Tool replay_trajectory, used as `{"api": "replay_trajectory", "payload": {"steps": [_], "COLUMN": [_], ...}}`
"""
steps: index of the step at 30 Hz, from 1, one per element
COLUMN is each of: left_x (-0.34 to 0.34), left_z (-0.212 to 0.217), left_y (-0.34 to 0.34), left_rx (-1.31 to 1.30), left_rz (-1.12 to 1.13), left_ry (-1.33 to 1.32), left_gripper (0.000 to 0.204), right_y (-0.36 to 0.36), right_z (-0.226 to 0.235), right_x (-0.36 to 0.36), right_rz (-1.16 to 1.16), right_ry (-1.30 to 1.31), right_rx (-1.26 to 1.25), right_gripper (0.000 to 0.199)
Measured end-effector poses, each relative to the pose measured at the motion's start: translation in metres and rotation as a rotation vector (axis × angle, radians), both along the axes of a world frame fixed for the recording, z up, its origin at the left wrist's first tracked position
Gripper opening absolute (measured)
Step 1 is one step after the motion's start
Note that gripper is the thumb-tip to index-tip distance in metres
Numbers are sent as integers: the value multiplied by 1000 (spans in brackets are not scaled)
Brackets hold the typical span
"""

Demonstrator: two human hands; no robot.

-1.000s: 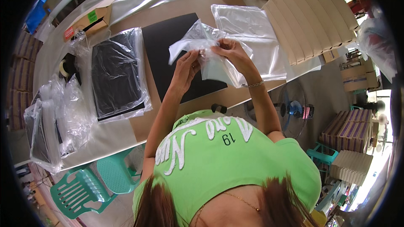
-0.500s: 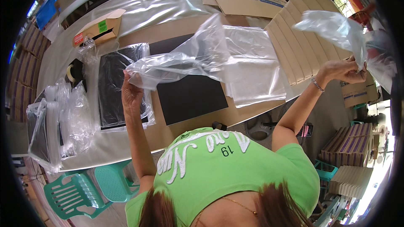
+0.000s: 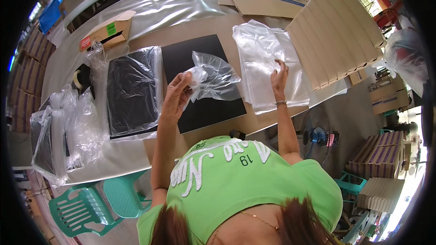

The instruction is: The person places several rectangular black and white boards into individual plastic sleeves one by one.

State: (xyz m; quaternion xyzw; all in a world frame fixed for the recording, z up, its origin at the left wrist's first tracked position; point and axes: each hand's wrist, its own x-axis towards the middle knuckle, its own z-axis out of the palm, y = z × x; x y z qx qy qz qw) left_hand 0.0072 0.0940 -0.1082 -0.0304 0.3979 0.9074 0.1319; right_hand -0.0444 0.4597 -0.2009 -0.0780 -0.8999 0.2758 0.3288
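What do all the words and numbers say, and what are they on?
I won't copy any out, but writing shows here:
Green shirt: big white letters, dark number.
Flat cardboard: blue print.
Open box at left: red label, green label; too small to read.
Carton at right: blue marks, too small to read.

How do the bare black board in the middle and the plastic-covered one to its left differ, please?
The bare board looks matte, whereas the covered board looks shiny and creased under clear plastic. The bare board is partly behind crumpled film in the left hand; the covered board lies clear of that film. Both are black and lie flat on the table.
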Motion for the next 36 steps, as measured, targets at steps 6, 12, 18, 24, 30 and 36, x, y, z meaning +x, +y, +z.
{"api": "replay_trajectory", "payload": {"steps": [6,12,18,24,30,36], "left_x": [8,15,22,30,5,31], "left_z": [32,52,59,59,31,82], "left_y": [21,35,22,-6,-45,5], "left_rx": [-151,-127,12,-17,-884,-1159], "left_rz": [-157,-204,-252,16,510,27], "left_ry": [128,240,195,193,424,1052], "left_gripper": [18,19,18,16,27,44], "right_y": [-131,-166,-169,-140,-122,-172], "right_z": [164,191,190,196,192,195], "right_x": [54,70,70,68,68,73], "right_rz": [811,955,1069,1174,908,920], "right_ry": [-17,191,253,401,194,-108], "right_rx": [-312,202,-121,-778,-816,-780], "right_gripper": [35,26,12,7,11,10]}}
